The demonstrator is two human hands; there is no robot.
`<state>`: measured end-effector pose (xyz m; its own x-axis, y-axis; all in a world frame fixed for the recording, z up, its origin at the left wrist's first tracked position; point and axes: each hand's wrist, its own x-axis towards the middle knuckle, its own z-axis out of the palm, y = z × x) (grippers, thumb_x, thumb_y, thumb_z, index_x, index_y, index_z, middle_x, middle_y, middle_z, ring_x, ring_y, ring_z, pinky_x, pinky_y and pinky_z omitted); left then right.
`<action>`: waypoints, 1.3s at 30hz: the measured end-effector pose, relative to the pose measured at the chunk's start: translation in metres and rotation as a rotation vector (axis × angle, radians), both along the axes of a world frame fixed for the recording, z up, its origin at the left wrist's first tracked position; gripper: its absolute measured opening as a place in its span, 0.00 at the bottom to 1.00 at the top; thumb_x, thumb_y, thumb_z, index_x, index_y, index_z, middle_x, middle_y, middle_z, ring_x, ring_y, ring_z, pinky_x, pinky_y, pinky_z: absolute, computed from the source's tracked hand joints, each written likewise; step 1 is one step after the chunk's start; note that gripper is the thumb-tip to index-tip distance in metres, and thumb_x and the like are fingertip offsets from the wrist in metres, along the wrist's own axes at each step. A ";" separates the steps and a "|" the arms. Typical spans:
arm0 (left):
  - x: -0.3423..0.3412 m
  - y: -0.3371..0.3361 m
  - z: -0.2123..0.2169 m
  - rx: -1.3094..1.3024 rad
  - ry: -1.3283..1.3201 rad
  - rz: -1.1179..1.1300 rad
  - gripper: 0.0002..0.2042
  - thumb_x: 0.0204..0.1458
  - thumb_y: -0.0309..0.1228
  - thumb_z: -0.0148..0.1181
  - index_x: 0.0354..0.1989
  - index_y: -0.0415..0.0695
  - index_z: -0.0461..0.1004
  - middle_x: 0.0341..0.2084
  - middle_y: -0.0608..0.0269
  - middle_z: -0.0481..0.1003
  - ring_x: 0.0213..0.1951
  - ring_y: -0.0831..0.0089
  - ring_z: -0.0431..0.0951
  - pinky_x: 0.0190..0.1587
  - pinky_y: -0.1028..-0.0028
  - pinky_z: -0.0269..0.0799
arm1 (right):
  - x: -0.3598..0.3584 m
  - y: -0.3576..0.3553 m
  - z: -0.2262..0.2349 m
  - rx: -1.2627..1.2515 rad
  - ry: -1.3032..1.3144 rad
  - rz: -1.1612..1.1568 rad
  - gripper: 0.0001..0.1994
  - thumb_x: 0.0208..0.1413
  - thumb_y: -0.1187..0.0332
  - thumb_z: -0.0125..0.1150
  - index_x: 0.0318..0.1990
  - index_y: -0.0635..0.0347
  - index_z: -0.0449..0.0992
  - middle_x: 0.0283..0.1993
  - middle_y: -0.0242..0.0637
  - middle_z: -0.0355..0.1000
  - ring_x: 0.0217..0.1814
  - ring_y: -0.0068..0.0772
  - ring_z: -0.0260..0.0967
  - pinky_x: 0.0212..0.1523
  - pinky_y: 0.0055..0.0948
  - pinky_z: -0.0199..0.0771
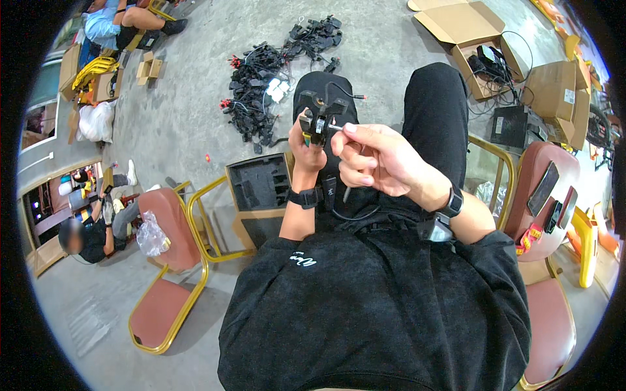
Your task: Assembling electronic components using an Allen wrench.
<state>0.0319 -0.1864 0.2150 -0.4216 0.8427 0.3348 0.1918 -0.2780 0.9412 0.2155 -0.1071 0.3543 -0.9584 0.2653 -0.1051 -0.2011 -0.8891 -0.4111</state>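
Observation:
My left hand [309, 151] is closed around a small black part with a cable [319, 125], holding it up over my left thigh. A thin dark cable with a red-tipped plug [360, 97] sticks out from its top. My right hand [378, 156] pinches a thin metal rod [336, 128], which looks like a hex key, between thumb and forefinger. Its tip meets the right side of the black part. The other fingers are curled, and a grey end shows below them. Where the rod enters the part is too small to make out.
A pile of black cabled parts [255, 98] lies on the floor ahead. A foam-lined box [259, 184] stands by my left knee. Brown chairs flank me; the right one [544, 189] holds a phone [542, 189]. An open carton [486, 72] sits far right. Other people are at left.

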 end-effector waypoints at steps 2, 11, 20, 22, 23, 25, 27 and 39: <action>-0.003 -0.001 -0.006 -0.031 -0.102 -0.063 0.24 0.61 0.49 0.48 0.46 0.36 0.72 0.39 0.57 0.78 0.39 0.67 0.78 0.43 0.69 0.75 | 0.000 -0.004 0.002 -0.206 -0.019 0.001 0.18 0.73 0.58 0.41 0.40 0.62 0.73 0.16 0.20 0.49 0.16 0.19 0.52 0.25 0.22 0.55; 0.006 0.007 0.006 0.106 -0.137 0.034 0.28 0.62 0.55 0.52 0.42 0.35 0.74 0.36 0.55 0.79 0.37 0.68 0.79 0.41 0.70 0.74 | -0.003 -0.019 -0.004 -0.079 -0.062 -0.094 0.19 0.70 0.54 0.43 0.39 0.61 0.70 0.25 0.24 0.53 0.25 0.20 0.52 0.30 0.22 0.53; 0.007 0.004 0.022 0.031 -0.028 0.052 0.29 0.61 0.56 0.53 0.44 0.36 0.77 0.36 0.59 0.80 0.38 0.70 0.80 0.42 0.70 0.74 | -0.001 0.003 -0.007 1.794 -0.345 -0.661 0.08 0.54 0.75 0.61 0.42 0.61 0.74 0.34 0.39 0.67 0.36 0.41 0.66 0.40 0.37 0.64; 0.005 0.002 0.023 0.030 0.168 0.106 0.27 0.62 0.53 0.52 0.45 0.35 0.76 0.39 0.58 0.80 0.41 0.69 0.80 0.43 0.70 0.74 | -0.002 0.006 -0.008 1.862 -0.356 -0.683 0.09 0.53 0.75 0.62 0.42 0.61 0.74 0.33 0.38 0.67 0.36 0.40 0.66 0.40 0.37 0.64; 0.005 0.002 0.023 0.063 0.304 0.136 0.26 0.63 0.51 0.51 0.46 0.35 0.76 0.41 0.58 0.79 0.42 0.69 0.80 0.44 0.69 0.73 | -0.001 0.006 -0.009 1.877 -0.366 -0.681 0.09 0.53 0.75 0.62 0.42 0.61 0.74 0.33 0.37 0.67 0.36 0.40 0.66 0.40 0.36 0.64; 0.005 0.001 0.023 0.050 0.140 0.046 0.21 0.63 0.45 0.51 0.48 0.37 0.76 0.44 0.57 0.79 0.44 0.67 0.81 0.46 0.69 0.74 | 0.001 0.007 -0.009 1.914 -0.373 -0.695 0.10 0.52 0.74 0.63 0.42 0.61 0.74 0.33 0.37 0.67 0.36 0.40 0.66 0.41 0.36 0.64; 0.005 0.002 0.023 0.070 0.111 0.039 0.20 0.62 0.42 0.52 0.49 0.37 0.77 0.44 0.57 0.79 0.44 0.66 0.81 0.48 0.68 0.74 | 0.002 0.008 -0.010 1.957 -0.381 -0.715 0.11 0.52 0.74 0.63 0.43 0.61 0.74 0.32 0.36 0.66 0.35 0.39 0.66 0.41 0.36 0.64; 0.001 0.000 0.000 0.094 -0.017 0.029 0.18 0.58 0.41 0.60 0.46 0.36 0.76 0.39 0.55 0.80 0.40 0.68 0.81 0.44 0.70 0.77 | 0.002 -0.014 -0.001 0.476 -0.184 -0.235 0.16 0.74 0.60 0.41 0.41 0.65 0.70 0.20 0.25 0.56 0.21 0.19 0.61 0.26 0.24 0.64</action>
<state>0.0330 -0.1868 0.2152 -0.4517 0.7951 0.4047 0.1858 -0.3598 0.9143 0.2175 -0.1207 0.3537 -0.8449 0.5287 -0.0816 -0.2584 -0.5369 -0.8031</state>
